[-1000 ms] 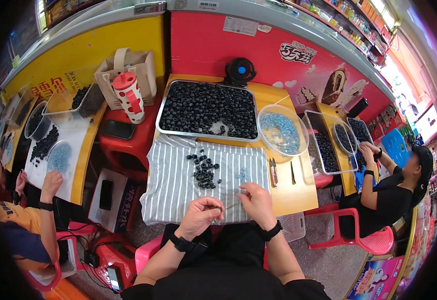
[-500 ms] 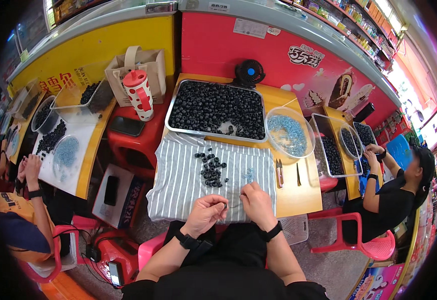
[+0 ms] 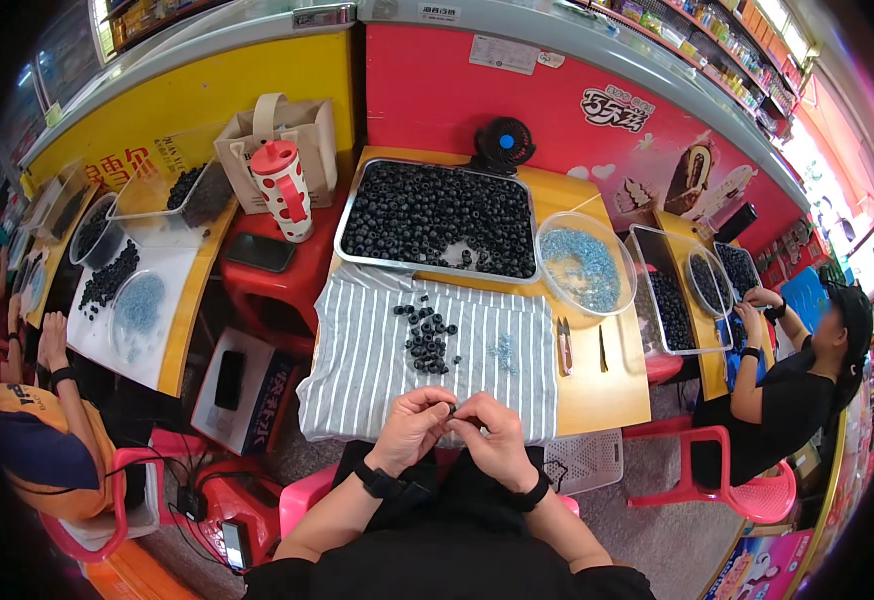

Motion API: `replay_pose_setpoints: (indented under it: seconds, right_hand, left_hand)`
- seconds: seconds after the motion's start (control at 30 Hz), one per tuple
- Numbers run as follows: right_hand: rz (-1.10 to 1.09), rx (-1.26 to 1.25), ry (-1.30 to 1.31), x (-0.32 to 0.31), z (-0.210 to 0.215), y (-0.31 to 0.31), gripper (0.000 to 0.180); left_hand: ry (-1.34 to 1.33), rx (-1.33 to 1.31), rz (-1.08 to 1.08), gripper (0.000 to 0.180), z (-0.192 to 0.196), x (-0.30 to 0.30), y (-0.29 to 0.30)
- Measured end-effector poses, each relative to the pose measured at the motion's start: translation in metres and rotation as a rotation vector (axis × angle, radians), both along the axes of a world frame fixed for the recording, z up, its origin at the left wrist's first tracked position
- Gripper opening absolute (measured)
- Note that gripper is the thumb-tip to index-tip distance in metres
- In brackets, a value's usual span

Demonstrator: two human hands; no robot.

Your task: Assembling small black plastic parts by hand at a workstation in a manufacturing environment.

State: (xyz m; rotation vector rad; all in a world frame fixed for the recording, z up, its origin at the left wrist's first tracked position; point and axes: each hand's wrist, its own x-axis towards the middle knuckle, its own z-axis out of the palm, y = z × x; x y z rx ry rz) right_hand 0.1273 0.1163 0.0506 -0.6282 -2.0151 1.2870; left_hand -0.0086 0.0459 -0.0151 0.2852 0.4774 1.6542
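Note:
My left hand (image 3: pixel 412 427) and my right hand (image 3: pixel 492 432) meet over the near edge of a grey striped cloth (image 3: pixel 367 350), fingertips pinched together on a small black ring-shaped part (image 3: pixel 452 408). A loose heap of the same black parts (image 3: pixel 427 333) lies on the cloth just beyond my hands, beside a small cluster of pale blue pieces (image 3: pixel 503 350). Behind it a metal tray (image 3: pixel 435 214) is filled with many black parts.
A clear bowl of pale blue pieces (image 3: pixel 582 268), small snips (image 3: pixel 564 345) and a black fan (image 3: pixel 503 143) sit on the yellow table. A red stool holds a spotted cup (image 3: pixel 283 189) and phone (image 3: pixel 258 252). One person works at right (image 3: pixel 807 380), another at left (image 3: pixel 42 420).
The view has shifted slightly. My hands stayed together at the cloth's near edge, fingers working the small part.

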Motion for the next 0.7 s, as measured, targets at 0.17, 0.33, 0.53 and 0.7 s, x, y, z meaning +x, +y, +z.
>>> replay_pose_setpoints:
  seconds: [0.17, 0.33, 0.53, 0.7]
  right_hand:
    - [-0.055, 0.168, -0.016, -0.002, 0.0, -0.003, 0.011]
    - [-0.053, 0.344, 0.013, 0.001, 0.001, -0.001, 0.014]
    - [0.009, 0.313, -0.199, 0.008, 0.009, 0.014, 0.017]
    - [-0.001, 0.124, -0.167, -0.01, 0.011, 0.045, 0.017]
  left_hand:
    - [-0.008, 0.024, -0.009, 0.012, 0.004, 0.0, 0.001]
    - [0.02, 0.038, -0.03, 0.01, 0.007, -0.001, 0.0]
    - [0.001, 0.089, -0.163, 0.012, 0.005, -0.013, -0.004]
    - [-0.206, 0.095, -0.107, 0.017, 0.004, -0.009, -0.004]
